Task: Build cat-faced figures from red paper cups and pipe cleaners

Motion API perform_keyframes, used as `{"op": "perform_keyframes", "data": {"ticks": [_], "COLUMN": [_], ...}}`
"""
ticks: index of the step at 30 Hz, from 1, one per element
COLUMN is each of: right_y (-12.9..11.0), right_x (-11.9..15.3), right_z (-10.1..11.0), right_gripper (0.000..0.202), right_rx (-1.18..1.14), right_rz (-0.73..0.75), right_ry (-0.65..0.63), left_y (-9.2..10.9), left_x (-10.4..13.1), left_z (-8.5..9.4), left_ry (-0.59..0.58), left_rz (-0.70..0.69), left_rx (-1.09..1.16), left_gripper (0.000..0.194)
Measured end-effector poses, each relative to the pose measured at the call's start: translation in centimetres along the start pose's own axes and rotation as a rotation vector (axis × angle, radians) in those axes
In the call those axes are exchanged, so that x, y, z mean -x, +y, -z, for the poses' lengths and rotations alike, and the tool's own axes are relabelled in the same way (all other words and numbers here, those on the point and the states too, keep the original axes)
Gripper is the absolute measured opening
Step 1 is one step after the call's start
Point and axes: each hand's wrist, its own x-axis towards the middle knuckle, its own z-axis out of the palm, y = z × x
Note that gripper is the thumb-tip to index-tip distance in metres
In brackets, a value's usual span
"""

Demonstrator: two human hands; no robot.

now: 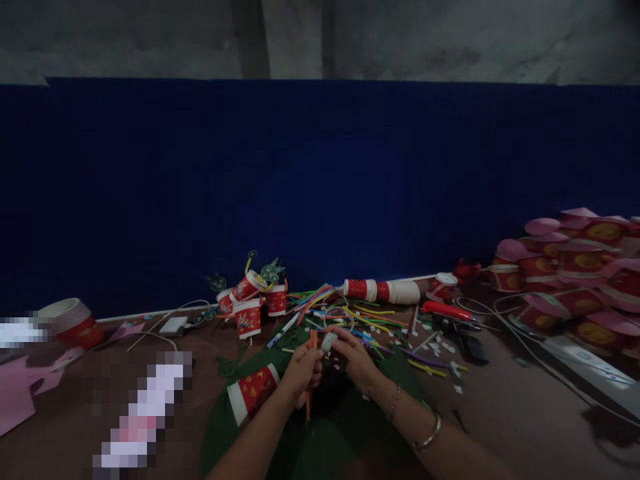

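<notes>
My left hand is closed around a small bunch of orange stems, which look like pipe cleaners and stick out above and below the fist. Just to the right, my right hand pinches a small pale, whitish piece, perhaps a roll or folded strip of tape; its exact kind is unclear. The fingertips of both hands nearly meet at this piece. Below them lies dark green material. A red paper cup with a white rim lies on its side beside my left forearm.
Beyond the hands are coloured pipe cleaners, white scraps and nested paper cups. Decorated cups stand back left. A red-handled tool lies right, near piled red cups with pink tops. A blue partition closes the back.
</notes>
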Motion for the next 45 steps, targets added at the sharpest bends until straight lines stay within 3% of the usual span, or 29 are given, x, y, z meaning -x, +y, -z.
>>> {"op": "perform_keyframes", "data": {"ticks": [16, 24, 38, 42, 45], "right_y": [-0.3, -0.5, -0.4, -0.5, -0.5], "right_x": [0.3, 0.1, 0.4, 0.4, 0.3], "right_z": [-0.8, -0.9, -0.9, -1.3, -1.3], "right_gripper": [0.027, 0.026, 0.026, 0.026, 0.026], "right_rx": [-0.113, -0.172, -0.11, -0.112, -0.137], "right_rz": [-0.029, -0.035, -0.008, -0.003, 0.007], "right_ry": [0.026, 0.016, 0.007, 0.019, 0.032], "left_y": [-0.2, 0.1, 0.1, -0.1, 0.1], "left_x": [0.0, 0.5, 0.3, 0.3, 0.5], "left_z": [-0.1, 0.0, -0.3, -0.4, -0.1], "left_ry": [0.066, -0.044, 0.088, 0.085, 0.055], "left_rz": [-0.031, -0.028, -0.034, -0.087, -0.043], "left_rx": [-0.043, 0.003, 0.023, 0.06, 0.051], "left_gripper": [0.016, 0.027, 0.02, 0.019, 0.023]}}
